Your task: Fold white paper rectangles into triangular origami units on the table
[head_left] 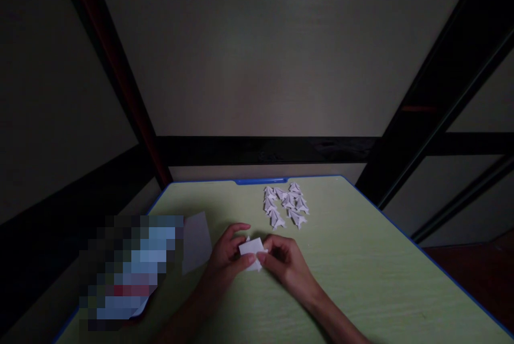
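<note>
A small folded piece of white paper (252, 250) is held between both hands just above a pale green table (361, 269). My left hand (227, 255) pinches its left side with curled fingers. My right hand (283, 259) grips its right edge, fingers closed over it. Beyond the hands, near the table's far edge, lie several finished white folded paper figures (286, 204) in a loose cluster.
A flat white sheet (196, 239) lies left of my hands, partly under a blurred-out object (132, 269). The table has a blue rim (261, 180). Dark bed-frame posts (421, 119) and a bar rise behind and beside it in dim light.
</note>
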`<control>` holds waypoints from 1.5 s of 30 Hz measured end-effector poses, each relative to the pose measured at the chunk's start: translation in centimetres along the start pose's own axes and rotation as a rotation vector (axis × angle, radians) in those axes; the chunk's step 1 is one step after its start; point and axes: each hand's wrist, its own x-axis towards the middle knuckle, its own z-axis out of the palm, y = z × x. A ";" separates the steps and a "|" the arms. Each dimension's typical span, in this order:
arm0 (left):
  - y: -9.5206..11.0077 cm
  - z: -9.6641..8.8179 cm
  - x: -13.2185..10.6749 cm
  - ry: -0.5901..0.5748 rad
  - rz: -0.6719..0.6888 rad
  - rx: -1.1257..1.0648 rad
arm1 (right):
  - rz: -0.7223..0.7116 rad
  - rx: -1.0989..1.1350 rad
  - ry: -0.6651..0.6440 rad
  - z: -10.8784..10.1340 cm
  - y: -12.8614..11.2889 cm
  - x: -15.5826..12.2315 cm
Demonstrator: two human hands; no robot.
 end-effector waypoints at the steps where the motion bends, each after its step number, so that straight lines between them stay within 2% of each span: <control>1: 0.0 0.0 0.0 -0.005 0.002 0.010 | -0.002 0.006 -0.001 -0.1 0.0 0.0; 4: -0.1 0.4 -0.1 0.000 -0.028 0.048 | -0.031 0.050 0.025 -0.3 0.0 0.0; 8: 0.0 1.3 0.1 0.070 -0.009 0.082 | -0.071 0.103 0.151 -0.1 0.3 0.1; 10: 0.1 1.8 0.5 0.140 0.015 0.100 | -0.058 0.086 0.197 0.1 0.5 0.1; 13: 0.4 2.1 1.0 0.160 0.018 0.060 | -0.024 0.064 0.246 -0.1 0.4 0.1; 16: 0.4 1.9 1.3 0.131 -0.089 0.029 | 0.050 0.044 0.179 -0.9 0.1 0.3; 18: 0.2 1.6 1.3 0.056 -0.166 0.067 | 0.075 0.080 0.160 -1.5 -0.2 0.5; 20: -0.1 1.4 1.3 -0.008 -0.173 0.094 | 0.090 0.102 0.123 -1.9 -0.3 0.7; 22: -0.4 1.5 1.2 -0.040 -0.148 0.105 | 0.063 0.042 0.026 -2.0 -0.2 0.7; 25: -0.5 1.9 1.1 0.001 -0.127 0.129 | 0.020 -0.001 0.047 -2.0 0.2 0.7; 30: 0.1 2.6 0.7 0.064 -0.060 0.160 | 0.029 0.017 0.090 -2.1 0.6 0.6; 39: 0.0 2.5 0.6 0.207 -0.012 0.170 | 0.066 0.090 0.080 -1.9 -0.1 0.4; 45: -0.1 2.5 0.7 0.216 -0.013 0.195 | 0.064 0.078 0.083 -2.1 0.1 0.5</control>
